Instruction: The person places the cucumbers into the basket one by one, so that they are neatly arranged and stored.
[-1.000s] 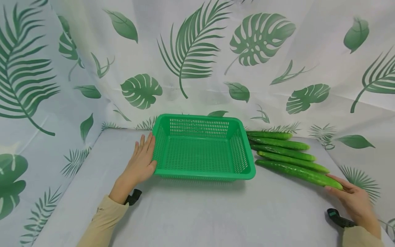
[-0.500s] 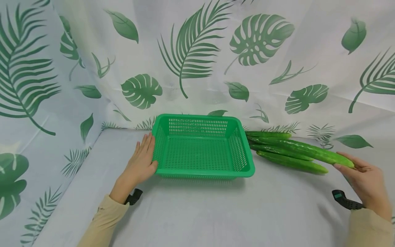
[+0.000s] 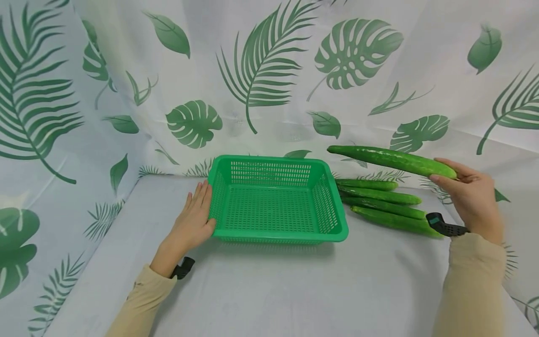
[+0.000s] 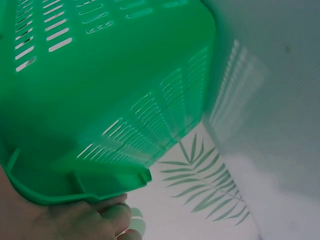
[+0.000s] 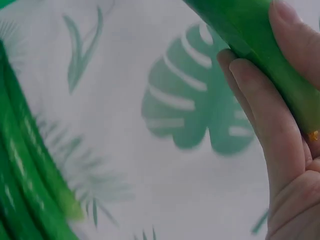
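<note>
A long green cucumber (image 3: 391, 158) is pinched near its right end by my right hand (image 3: 471, 194), held up above the other cucumbers. In the right wrist view, thumb and fingers (image 5: 265, 105) lie on opposite sides of the cucumber (image 5: 260, 42). Several more cucumbers (image 3: 387, 210) lie side by side on the table to the right of the basket. My left hand (image 3: 189, 220) rests with straight fingers against the left side of the green plastic basket (image 3: 278, 238), which has slotted walls. The left wrist view shows the fingers (image 4: 85, 220) touching the basket's rim (image 4: 100, 196).
White cloth (image 3: 294, 290) covers the table. A white curtain with green leaf prints (image 3: 269, 70) hangs behind and on both sides. Each wrist wears a black strap device (image 3: 444, 225).
My right hand has lifted the nearest cucumber off the row, raising it up and away from the table. The left hand and the basket stay in place.
</note>
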The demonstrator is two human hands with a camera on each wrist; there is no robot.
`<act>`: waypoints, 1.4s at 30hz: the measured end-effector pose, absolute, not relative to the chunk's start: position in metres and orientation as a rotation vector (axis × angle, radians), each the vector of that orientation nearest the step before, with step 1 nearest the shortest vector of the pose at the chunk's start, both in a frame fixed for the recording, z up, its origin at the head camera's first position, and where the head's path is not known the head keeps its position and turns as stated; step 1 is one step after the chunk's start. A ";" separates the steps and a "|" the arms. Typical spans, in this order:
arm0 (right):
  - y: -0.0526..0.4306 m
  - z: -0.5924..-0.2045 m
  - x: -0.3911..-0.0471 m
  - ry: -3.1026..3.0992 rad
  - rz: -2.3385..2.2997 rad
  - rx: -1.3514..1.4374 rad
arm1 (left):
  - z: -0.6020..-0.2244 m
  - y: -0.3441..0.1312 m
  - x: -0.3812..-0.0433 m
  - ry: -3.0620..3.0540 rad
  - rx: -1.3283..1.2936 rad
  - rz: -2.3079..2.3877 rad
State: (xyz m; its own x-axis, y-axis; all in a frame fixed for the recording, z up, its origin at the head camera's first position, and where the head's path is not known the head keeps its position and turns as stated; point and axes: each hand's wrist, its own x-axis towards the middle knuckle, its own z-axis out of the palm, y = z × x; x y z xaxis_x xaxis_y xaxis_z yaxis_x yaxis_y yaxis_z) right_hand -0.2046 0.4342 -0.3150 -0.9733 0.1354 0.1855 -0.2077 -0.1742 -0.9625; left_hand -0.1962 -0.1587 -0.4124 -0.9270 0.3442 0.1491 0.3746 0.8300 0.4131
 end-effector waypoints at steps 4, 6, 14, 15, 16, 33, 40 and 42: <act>0.404 -0.302 -0.225 -1.842 2.263 0.146 | -0.413 -0.159 -0.197 -2.943 -0.576 -0.684; 0.388 -0.296 -0.234 -1.818 2.276 0.194 | -0.413 -0.159 -0.197 -2.938 -0.577 -0.682; 0.315 -0.282 -0.270 -1.859 2.221 0.312 | -0.414 -0.157 -0.197 -2.933 -0.567 -0.664; 0.307 -0.282 -0.274 -1.874 2.215 0.322 | -0.414 -0.157 -0.197 -2.931 -0.568 -0.666; 0.299 -0.283 -0.279 -1.893 2.208 0.329 | -0.413 -0.157 -0.196 -2.932 -0.568 -0.669; 0.205 -0.359 -0.312 -2.473 1.861 0.293 | -0.414 -0.157 -0.196 -2.915 -0.584 -0.661; 0.193 -0.379 -0.315 -2.554 1.894 0.256 | -0.414 -0.158 -0.195 -2.913 -0.575 -0.653; 0.192 -0.382 -0.314 -2.577 1.874 0.240 | -0.414 -0.158 -0.195 -2.911 -0.577 -0.656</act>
